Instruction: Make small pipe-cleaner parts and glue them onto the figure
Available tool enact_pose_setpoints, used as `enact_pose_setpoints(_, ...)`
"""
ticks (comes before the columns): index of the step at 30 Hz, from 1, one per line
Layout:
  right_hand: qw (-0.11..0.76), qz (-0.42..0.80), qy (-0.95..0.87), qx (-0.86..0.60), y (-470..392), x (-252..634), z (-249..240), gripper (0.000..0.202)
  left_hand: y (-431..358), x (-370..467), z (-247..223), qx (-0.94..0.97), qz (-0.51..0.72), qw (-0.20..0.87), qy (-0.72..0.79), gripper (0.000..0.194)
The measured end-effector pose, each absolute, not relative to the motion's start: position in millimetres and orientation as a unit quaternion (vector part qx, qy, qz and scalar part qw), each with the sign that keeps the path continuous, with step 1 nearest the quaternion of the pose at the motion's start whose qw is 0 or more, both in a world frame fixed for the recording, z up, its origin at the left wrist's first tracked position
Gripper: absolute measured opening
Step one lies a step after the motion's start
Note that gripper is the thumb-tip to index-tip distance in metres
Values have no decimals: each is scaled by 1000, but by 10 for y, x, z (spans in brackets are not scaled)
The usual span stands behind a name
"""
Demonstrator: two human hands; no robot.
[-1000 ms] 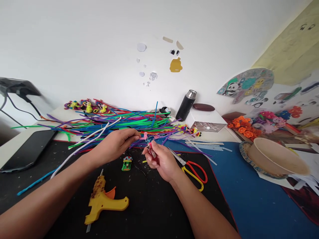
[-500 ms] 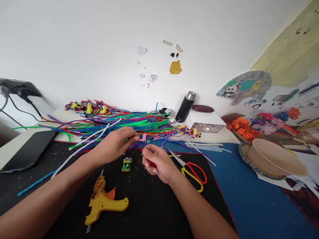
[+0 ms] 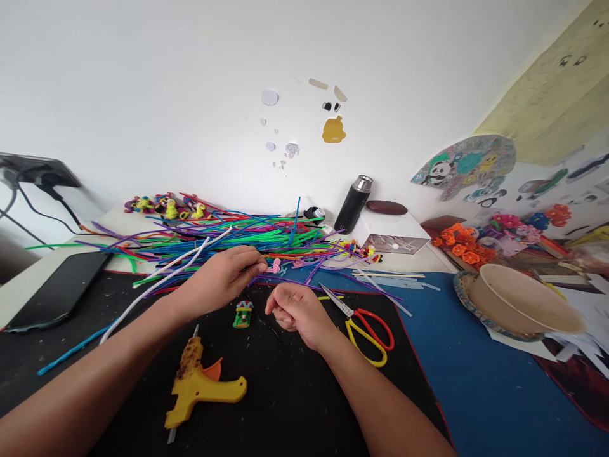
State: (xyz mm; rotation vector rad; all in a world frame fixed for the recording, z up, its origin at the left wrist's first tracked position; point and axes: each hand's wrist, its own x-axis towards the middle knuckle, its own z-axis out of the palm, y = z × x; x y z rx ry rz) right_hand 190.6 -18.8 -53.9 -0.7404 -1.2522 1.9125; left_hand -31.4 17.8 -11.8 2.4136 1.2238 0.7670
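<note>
My left hand (image 3: 233, 271) is closed in a pinch in front of the pile of colored pipe cleaners (image 3: 257, 238); what its fingertips hold is too small to name. Just right of it, my right hand (image 3: 297, 311) has its fingers curled and pressed together, and anything inside them is hidden. Small pink pieces (image 3: 275, 265) lie beyond the hands. Below my left hand a small green, red and yellow figure (image 3: 242, 314) rests on the black mat (image 3: 295, 393). A yellow glue gun (image 3: 204, 386) lies nearer. Scissors (image 3: 364, 327) with red and yellow handles lie right of my right hand.
A phone (image 3: 57, 289) lies at the left. Behind are a black flask (image 3: 353, 206) and a white box (image 3: 392, 231) bearing a dark red case (image 3: 386, 207). A beige bowl (image 3: 528, 301) and orange pipe-cleaner flowers (image 3: 466, 244) stand at the right.
My right hand has turned and its fingers have curled further in; the small pink-red thing at its fingertips no longer shows. My left hand has hardly moved.
</note>
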Motion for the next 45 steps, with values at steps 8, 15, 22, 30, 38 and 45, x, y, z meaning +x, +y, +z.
enact_pose_setpoints(8,387,616,-561,-394,-213,1866,-590,64,161,-315,-100,849,267,180,419,35)
enact_pose_setpoints(15,405,549,-582,-442,-197,1911,-543,53,192,-335,-103,861,265,206,383,35)
enact_pose_setpoints(22,399,516,-602,-460,-205,1882,-551,47,192,-331,-101,856,272,225,377,43)
enact_pose_setpoints(30,384,521,-615,-450,-251,1836,-549,44,168,-301,-75,858,265,228,377,47)
enact_pose_setpoints(38,389,524,-607,-453,-225,1832,-572,42,166,-293,-73,856,254,236,383,51)
enact_pose_setpoints(45,371,523,-617,-456,-233,1828,-624,44,161,-283,-76,856,258,248,373,51)
